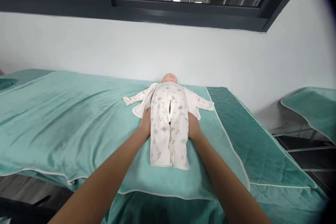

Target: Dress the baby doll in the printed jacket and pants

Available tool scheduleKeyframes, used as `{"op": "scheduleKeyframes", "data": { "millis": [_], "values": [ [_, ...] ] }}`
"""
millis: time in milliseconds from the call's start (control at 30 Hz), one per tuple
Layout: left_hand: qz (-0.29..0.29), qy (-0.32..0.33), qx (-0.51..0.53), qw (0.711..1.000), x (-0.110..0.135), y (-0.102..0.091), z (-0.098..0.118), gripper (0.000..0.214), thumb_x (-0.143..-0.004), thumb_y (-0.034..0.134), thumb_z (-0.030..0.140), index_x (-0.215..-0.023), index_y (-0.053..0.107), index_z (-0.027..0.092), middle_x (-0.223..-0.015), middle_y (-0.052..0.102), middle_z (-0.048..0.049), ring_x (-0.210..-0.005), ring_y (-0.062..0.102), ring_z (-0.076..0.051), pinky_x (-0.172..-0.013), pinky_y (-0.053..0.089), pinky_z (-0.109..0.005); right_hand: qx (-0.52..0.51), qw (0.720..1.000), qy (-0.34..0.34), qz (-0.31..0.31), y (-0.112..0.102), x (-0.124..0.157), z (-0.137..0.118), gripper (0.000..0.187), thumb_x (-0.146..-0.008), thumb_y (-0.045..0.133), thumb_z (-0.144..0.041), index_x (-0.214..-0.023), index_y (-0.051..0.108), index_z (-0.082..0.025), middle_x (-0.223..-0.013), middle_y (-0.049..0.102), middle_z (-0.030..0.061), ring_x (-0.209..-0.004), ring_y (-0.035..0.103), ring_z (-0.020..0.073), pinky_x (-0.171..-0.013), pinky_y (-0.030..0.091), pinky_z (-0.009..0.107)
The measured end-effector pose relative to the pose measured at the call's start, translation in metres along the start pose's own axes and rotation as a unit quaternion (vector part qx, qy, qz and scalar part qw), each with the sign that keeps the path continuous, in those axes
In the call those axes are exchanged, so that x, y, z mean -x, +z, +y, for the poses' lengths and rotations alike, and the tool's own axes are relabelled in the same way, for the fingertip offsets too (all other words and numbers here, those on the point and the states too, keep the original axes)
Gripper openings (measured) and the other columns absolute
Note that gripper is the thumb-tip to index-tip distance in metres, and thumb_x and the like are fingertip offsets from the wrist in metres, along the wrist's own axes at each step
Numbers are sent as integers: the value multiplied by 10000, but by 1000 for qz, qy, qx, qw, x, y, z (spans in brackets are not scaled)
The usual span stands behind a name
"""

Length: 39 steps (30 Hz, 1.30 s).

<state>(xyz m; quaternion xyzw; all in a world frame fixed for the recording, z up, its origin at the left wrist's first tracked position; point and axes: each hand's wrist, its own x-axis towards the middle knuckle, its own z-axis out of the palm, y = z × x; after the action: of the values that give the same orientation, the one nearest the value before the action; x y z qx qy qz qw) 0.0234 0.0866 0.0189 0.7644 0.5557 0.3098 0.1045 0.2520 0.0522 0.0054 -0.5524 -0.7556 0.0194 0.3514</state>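
A baby doll point(169, 77) lies on its back on the bed, its head toward the wall. It wears a white printed long-sleeved top point(193, 101), sleeves spread out to both sides. White printed baby trousers point(168, 129) lie over its front, legs pointing toward me. My left hand point(146, 121) is against the left side of the trousers, near the top's hem. On the opposite side, my right hand point(193, 126) touches the trousers in the same way. The fingers of both hands are hidden by the cloth.
A green sheet with pale piping point(78, 119) covers the bed, rumpled on the left. Darker quilted bedding point(244, 140) shows at the right. Behind stands a white wall point(105, 45) below a dark-framed window point(183, 15) with bars. Another green-covered surface point(315, 106) is at far right.
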Motion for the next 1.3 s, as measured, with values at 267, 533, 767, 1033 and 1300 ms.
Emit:
{"op": "scheduleKeyframes", "data": {
  "millis": [267, 533, 767, 1033, 1300],
  "values": [
    [15, 22, -110, 994, 25, -12, 9, 228, -928, 424, 180, -941, 651, 178, -975, 625, -126, -947, 563, -289, -841, 445, -425, 22, 1000, 13, -17, 2, -4, 5, 177, -845, 518, -230, -911, 673, -175, -970, 686, 112, -907, 634, 250, -805, 478, 324],
    [11, 94, -162, 982, 70, -26, 4, 146, -870, 550, 162, -855, 687, 209, -978, 593, -83, -904, 506, -251, -745, 420, -391, 41, 999, 17, -30, 4, -4, 6, 132, -786, 525, -153, -687, 611, -173, -793, 639, 114, -806, 578, 243, -748, 395, 333],
    [43, 81, -31, 995, 63, -20, -8, 207, -886, 487, 140, -835, 677, 208, -952, 635, -59, -937, 527, -238, -818, 441, -379, -21, 998, 57, 13, -14, 38, -10, 210, -823, 431, -153, -682, 578, -207, -759, 638, 42, -797, 573, 195, -751, 403, 299],
    [132, -20, 33, 991, 56, -15, -15, 239, -850, 431, 107, -926, 638, 200, -928, 658, -53, -924, 560, -238, -854, 448, -379, -33, 956, 258, 133, -18, 44, 16, 331, -845, 378, -257, -1077, 583, -142, -1070, 670, 143, -941, 635, 236, -808, 482, 351],
    [126, -46, 15, 991, 56, -15, -15, 259, -830, 439, 81, -955, 631, 202, -983, 660, -59, -969, 566, -245, -885, 454, -381, 35, 933, 352, 68, -22, 1, 46, 380, -746, 625, -496, -963, 643, -185, -921, 679, 149, -861, 624, 303, -745, 429, 398]
  ]
}}
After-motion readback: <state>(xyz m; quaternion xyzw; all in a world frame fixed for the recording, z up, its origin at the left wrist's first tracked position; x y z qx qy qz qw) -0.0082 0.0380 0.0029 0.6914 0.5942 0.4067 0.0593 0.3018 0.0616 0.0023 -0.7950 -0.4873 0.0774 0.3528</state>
